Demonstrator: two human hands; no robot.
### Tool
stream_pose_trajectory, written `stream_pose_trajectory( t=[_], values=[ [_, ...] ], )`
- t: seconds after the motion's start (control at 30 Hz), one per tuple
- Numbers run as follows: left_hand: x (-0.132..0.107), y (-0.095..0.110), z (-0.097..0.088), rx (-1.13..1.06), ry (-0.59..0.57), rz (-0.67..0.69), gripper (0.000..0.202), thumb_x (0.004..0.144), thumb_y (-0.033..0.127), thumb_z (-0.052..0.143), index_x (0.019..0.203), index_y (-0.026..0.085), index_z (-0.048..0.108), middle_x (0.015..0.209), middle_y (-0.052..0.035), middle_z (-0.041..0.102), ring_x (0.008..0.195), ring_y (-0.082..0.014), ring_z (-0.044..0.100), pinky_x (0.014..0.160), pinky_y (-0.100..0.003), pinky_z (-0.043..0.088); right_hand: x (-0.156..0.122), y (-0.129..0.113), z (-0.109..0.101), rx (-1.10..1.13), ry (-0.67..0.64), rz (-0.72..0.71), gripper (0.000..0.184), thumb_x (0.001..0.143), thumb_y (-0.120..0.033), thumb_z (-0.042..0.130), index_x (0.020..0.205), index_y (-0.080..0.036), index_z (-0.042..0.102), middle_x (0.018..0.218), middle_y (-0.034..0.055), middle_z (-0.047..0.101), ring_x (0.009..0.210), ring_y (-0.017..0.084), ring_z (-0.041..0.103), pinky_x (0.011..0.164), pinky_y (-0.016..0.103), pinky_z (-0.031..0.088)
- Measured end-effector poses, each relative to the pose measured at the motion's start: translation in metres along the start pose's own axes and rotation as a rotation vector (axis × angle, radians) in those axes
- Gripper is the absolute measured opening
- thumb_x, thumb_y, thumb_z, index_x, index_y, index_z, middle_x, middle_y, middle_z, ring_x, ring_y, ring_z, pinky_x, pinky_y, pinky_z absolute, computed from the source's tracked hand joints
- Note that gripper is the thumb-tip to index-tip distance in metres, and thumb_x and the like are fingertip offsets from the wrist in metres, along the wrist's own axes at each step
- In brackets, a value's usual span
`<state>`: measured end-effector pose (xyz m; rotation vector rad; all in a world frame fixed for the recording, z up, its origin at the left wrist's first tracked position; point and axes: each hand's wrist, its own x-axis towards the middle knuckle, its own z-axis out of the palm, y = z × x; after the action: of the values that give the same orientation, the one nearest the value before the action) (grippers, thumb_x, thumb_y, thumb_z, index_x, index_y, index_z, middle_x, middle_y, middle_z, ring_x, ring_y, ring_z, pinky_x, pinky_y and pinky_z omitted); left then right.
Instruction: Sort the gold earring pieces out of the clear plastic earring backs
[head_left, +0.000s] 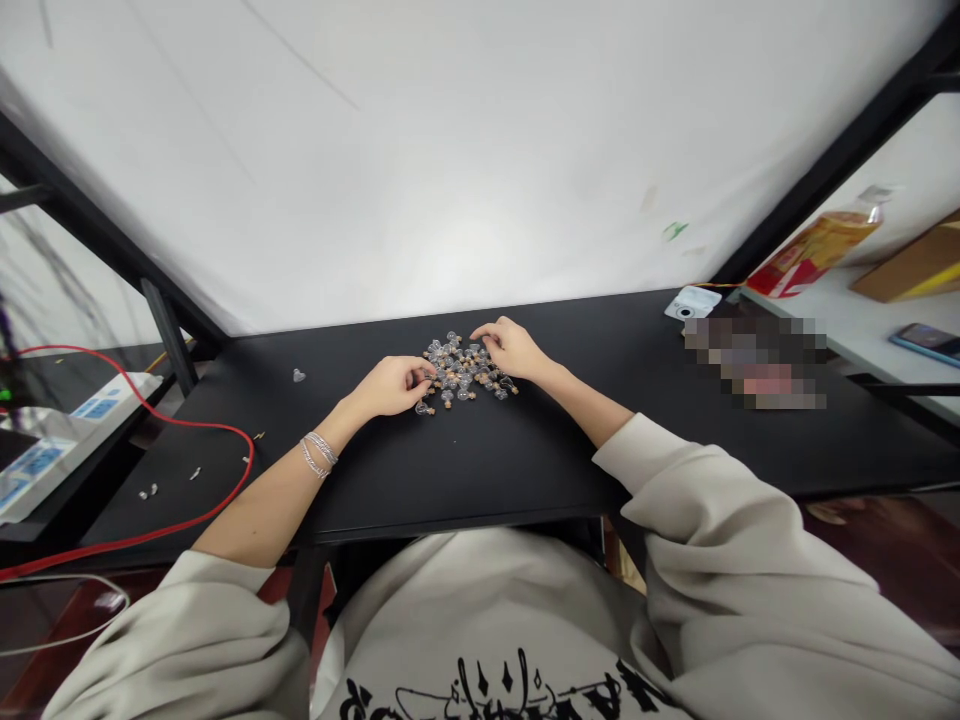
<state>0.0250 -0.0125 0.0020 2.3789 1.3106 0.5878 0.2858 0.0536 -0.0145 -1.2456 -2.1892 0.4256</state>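
Around the heap of small cork-stoppered glass bottles (459, 372), a white backdrop (450, 150) rises beyond the black bench (525, 470) that carries it. Right of the heap, past the bench's far corner, a white side table (810, 315) holds a plastic bottle with a red and yellow label (817, 245), a cardboard box (911, 262) and a smartphone (926, 345). A pixelated patch (754, 362) hides part of the bench on that side, and a small white instant camera (691, 302) sits just beyond it. Left of the heap, a red cable (157, 427) loops across the bench's edge near white printed packaging (67, 440).

Nearer the heap, the person's arms reach in from a beige sweatshirt (720, 530). The left hand (390, 387) lies at the heap's near left edge, its fingers (421, 380) curled in against the bottles; whether they pinch one cannot be told. The right hand (511, 350) lies over the heap's far right side, its fingers (480, 332) bent down, touching the bottles, with any hold hidden. Silver bracelets (319, 455) circle the left wrist. One loose bottle (298, 375) lies well left of the heap, and tiny metal pieces (148, 491) lie farther left still.
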Motion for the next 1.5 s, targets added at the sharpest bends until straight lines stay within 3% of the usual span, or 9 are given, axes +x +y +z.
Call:
stream_pose_trajectory(
  t=[0.17, 0.3, 0.53, 0.63, 0.77, 1.0, 1.23, 1.37, 1.5],
  values=[
    [0.0, 0.0, 0.0, 0.0, 0.005, 0.015, 0.028, 0.078, 0.024, 0.057, 0.102, 0.017, 0.07, 0.075, 0.0004, 0.07, 0.054, -0.0101, 0.057, 0.061, -0.023, 0.046, 0.0, 0.008, -0.002, -0.031, -0.083, -0.018, 0.035, 0.09, -0.017, 0.044, 0.11, -0.015, 0.073, 0.084, 0.0079, 0.064, 0.081, 0.018, 0.053, 0.084, 0.03, 0.043],
    [0.0, 0.0, 0.0, 0.002, 0.013, 0.014, 0.027, 0.078, 0.023, 0.057, 0.101, 0.017, 0.07, 0.074, 0.0007, 0.069, 0.053, -0.01, 0.056, 0.061, -0.023, 0.045, 0.002, 0.005, -0.001, -0.042, -0.056, -0.042, 0.036, 0.092, -0.019, 0.043, 0.112, -0.014, 0.072, 0.079, 0.0081, 0.063, 0.09, 0.021, 0.052, 0.086, 0.032, 0.041],
    [0.0, 0.003, 0.0, -0.015, 0.019, 0.011, 0.023, 0.08, 0.025, 0.057, 0.097, 0.017, 0.07, 0.072, 0.0012, 0.068, 0.053, -0.0096, 0.056, 0.059, -0.022, 0.044, 0.004, -0.029, 0.013, -0.096, -0.115, -0.135, 0.038, 0.098, -0.033, 0.041, 0.124, -0.026, 0.068, 0.116, 0.0132, 0.056, 0.107, 0.026, 0.046, 0.096, 0.042, 0.033],
    [0.0, 0.003, -0.001, -0.013, 0.016, 0.014, 0.023, 0.08, 0.024, 0.056, 0.096, 0.018, 0.071, 0.071, 0.0016, 0.067, 0.052, -0.0092, 0.056, 0.058, -0.022, 0.044, 0.003, -0.038, 0.015, -0.102, -0.132, -0.17, 0.035, 0.097, -0.036, 0.045, 0.12, -0.027, 0.07, 0.117, 0.0124, 0.056, 0.106, 0.026, 0.046, 0.094, 0.042, 0.032],
    [0.001, 0.003, -0.001, -0.012, 0.014, 0.013, 0.024, 0.079, 0.023, 0.056, 0.097, 0.018, 0.071, 0.072, 0.0013, 0.068, 0.053, -0.0094, 0.056, 0.059, -0.022, 0.045, 0.003, -0.035, 0.013, -0.074, -0.037, -0.113, 0.028, 0.094, -0.03, 0.049, 0.102, -0.021, 0.074, 0.111, 0.0116, 0.059, 0.102, 0.024, 0.049, 0.093, 0.041, 0.033],
    [-0.001, 0.004, -0.002, -0.04, 0.032, -0.005, 0.022, 0.079, 0.021, 0.055, 0.093, 0.017, 0.072, 0.071, 0.0006, 0.069, 0.053, -0.0096, 0.055, 0.059, -0.022, 0.045, 0.035, -0.037, 0.018, -0.069, -0.062, -0.102, 0.031, 0.093, -0.03, 0.049, 0.114, -0.023, 0.072, 0.123, 0.0129, 0.059, 0.116, 0.029, 0.051, 0.1, 0.048, 0.034],
    [0.001, -0.002, -0.004, -0.032, 0.203, -0.034, 0.023, 0.08, 0.023, 0.059, 0.097, 0.016, 0.072, 0.07, -0.0006, 0.069, 0.055, -0.0101, 0.055, 0.062, -0.023, 0.047, 0.061, -0.042, 0.027, -0.15, -0.249, -0.087, 0.022, 0.089, -0.027, 0.059, 0.099, -0.022, 0.078, 0.117, 0.0095, 0.069, 0.114, 0.027, 0.057, 0.101, 0.05, 0.034],
    [0.004, -0.015, -0.006, -0.041, 0.343, -0.097, 0.022, 0.079, 0.026, 0.063, 0.097, 0.015, 0.071, 0.077, -0.0029, 0.072, 0.057, -0.0109, 0.058, 0.063, -0.024, 0.048, 0.057, -0.042, 0.021, -0.04, -0.138, -0.058, 0.016, 0.082, -0.023, 0.067, 0.095, -0.02, 0.077, 0.11, 0.008, 0.072, 0.104, 0.024, 0.062, 0.1, 0.046, 0.039],
    [0.005, -0.018, -0.008, -0.089, 0.428, -0.149, 0.02, 0.08, 0.033, 0.067, 0.091, 0.016, 0.071, 0.074, -0.0035, 0.072, 0.059, -0.0124, 0.06, 0.06, -0.024, 0.048, 0.05, -0.053, 0.007, 0.249, -0.018, 0.03, 0.018, 0.079, -0.021, 0.07, 0.094, -0.013, 0.074, 0.092, 0.009, 0.074, 0.083, 0.018, 0.066, 0.083, 0.034, 0.051]
  ],
)
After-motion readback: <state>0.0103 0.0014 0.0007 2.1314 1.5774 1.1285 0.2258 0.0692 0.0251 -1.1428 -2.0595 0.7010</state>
